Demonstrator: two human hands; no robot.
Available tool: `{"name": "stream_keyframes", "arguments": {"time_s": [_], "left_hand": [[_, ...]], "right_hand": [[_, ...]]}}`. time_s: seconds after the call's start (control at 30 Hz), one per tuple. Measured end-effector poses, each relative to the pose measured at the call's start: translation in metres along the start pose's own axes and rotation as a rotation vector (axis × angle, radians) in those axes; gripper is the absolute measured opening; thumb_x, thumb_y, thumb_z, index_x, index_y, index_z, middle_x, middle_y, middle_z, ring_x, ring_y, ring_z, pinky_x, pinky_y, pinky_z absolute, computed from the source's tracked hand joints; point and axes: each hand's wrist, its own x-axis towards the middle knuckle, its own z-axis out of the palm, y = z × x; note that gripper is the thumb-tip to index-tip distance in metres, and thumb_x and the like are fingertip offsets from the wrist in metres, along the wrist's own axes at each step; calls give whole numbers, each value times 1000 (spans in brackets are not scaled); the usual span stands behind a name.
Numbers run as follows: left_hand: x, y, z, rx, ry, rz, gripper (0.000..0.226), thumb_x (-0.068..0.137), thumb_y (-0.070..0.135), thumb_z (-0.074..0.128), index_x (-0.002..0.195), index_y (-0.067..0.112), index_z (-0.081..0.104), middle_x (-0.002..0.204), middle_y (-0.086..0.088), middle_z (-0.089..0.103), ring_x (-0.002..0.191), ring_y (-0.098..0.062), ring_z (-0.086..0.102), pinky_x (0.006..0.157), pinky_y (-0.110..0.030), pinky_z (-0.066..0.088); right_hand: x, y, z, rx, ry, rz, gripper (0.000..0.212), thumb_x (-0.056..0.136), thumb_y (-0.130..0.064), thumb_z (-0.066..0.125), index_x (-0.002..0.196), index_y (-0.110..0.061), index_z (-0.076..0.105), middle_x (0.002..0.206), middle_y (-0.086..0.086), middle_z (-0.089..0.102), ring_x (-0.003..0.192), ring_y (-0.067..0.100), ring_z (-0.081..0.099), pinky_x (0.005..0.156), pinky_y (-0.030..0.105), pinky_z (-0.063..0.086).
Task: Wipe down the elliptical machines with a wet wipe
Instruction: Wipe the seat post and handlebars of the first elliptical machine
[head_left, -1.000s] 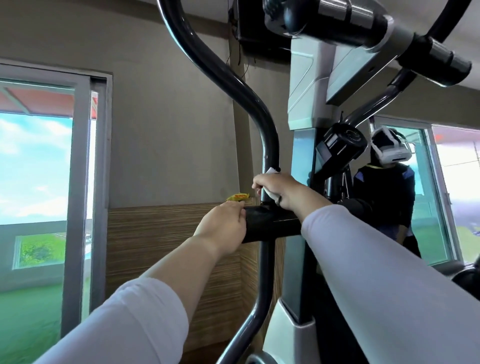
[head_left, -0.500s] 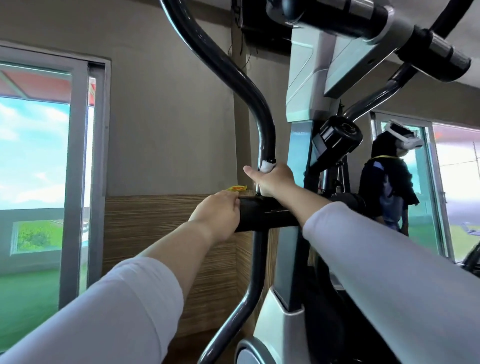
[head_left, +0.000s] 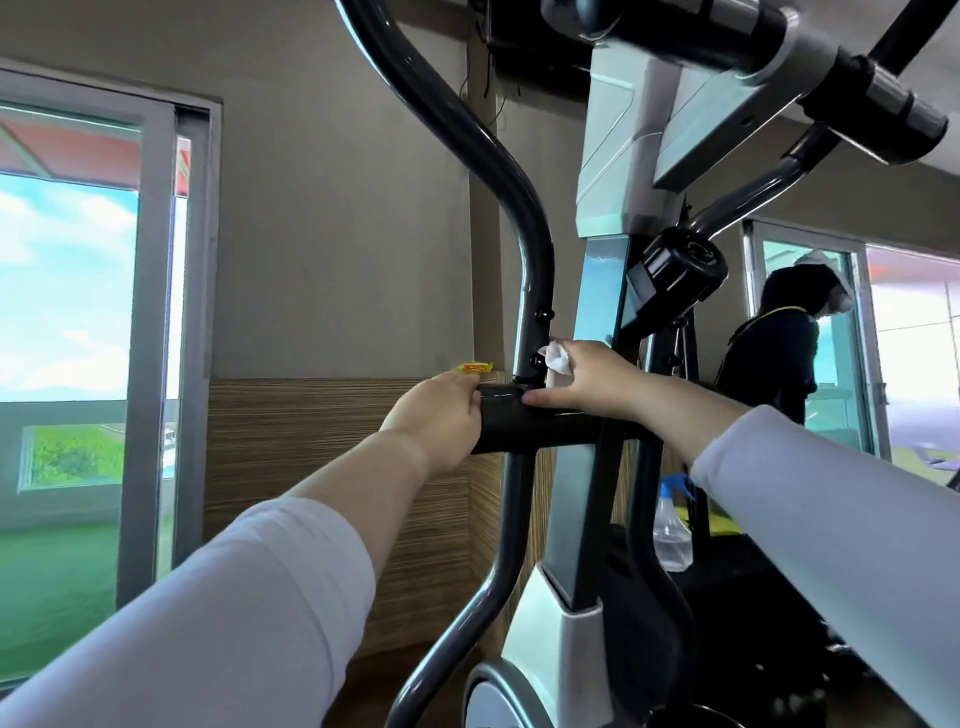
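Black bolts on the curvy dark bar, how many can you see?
2. One small black bolt sticks out of the curved dark metal bar above the white wet wipe; another sits just left of the wipe. The hands may hide more.

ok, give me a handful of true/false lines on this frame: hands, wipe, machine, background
1. The right hand presses a white wipe against the grey upright bar. True.
2. The left hand is empty. False: it pinches a small yellow packet while gripping the end of the black crossbar.
3. A spray bottle stands behind the machine, low on the right. True.
4. Both forearms are bare. False: both wear white sleeves.
5. No one else is in view. False: a person in dark clothes stands by the right window.
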Motion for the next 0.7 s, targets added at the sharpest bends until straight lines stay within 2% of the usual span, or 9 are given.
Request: {"name": "stream_keyframes", "arguments": {"time_s": [0.07,0.13,0.23,0.33,0.4,0.5,0.57,0.63,0.7], "left_hand": [[1,-3,1,-12,-2,1,35,102,23,29,124,16,56,123,-5,59,110,-21,55,95,-28,40],[3,-6,3,-16,-3,5,38,102,23,29,129,17,54,127,-4,58,114,-21,54,99,-30,41],[6,-9,6,-15,3,2,40,102,24,28,135,20,52,131,-3,56,118,-22,52,102,-33,40],[6,-9,8,-9,7,-2,40,102,25,28,134,20,52,131,-3,56,118,-23,52,102,-34,41],[7,-9,8,-3,8,1,40,102,24,28,133,20,52,131,-3,57,117,-23,52,102,-34,41],[8,-10,9,-21,13,3,40,101,25,29,133,21,52,129,-3,58,115,-22,54,100,-34,42],[7,-10,10,-33,18,1,40,101,25,29,133,22,53,130,-2,58,116,-21,54,101,-34,42],[7,-10,10,-40,22,2,40,101,26,30,134,22,53,130,-1,57,116,-21,54,101,-34,43],[7,-11,10,-39,21,2,40,101,26,30,133,22,53,130,-1,58,116,-21,54,101,-34,43]], "right_hand": [[-7,-1,-4,4,-1,-12,16,82,-17,66,88,-14,52,90,-11,55,88,11,58,69,23,38],[-11,-1,-11,23,23,29,5,82,-11,55,79,-10,51,73,-3,52,69,14,50,58,24,33],[-12,-1,-16,2,99,24,16,85,-14,50,71,-6,51,65,5,48,62,18,43,54,25,30],[-11,5,-19,-158,218,-12,20,89,-2,51,69,-5,49,62,1,42,58,14,37,45,17,25],[-12,7,-22,-224,260,-58,23,86,5,49,66,-6,46,60,0,44,56,12,39,48,15,28],[-15,6,-11,-343,53,-85,23,81,8,46,68,-11,48,73,5,54,71,23,52,59,25,35],[-21,0,-1,-299,-142,-56,22,82,4,47,75,-17,49,81,-3,50,79,18,50,60,20,34],[-27,-5,1,-177,-274,-14,14,86,-8,57,100,-11,54,93,-6,50,85,12,49,66,17,37],[-25,-6,-5,-56,-364,45,37,91,-22,55,120,1,51,102,-2,51,88,9,49,73,17,38]]}}
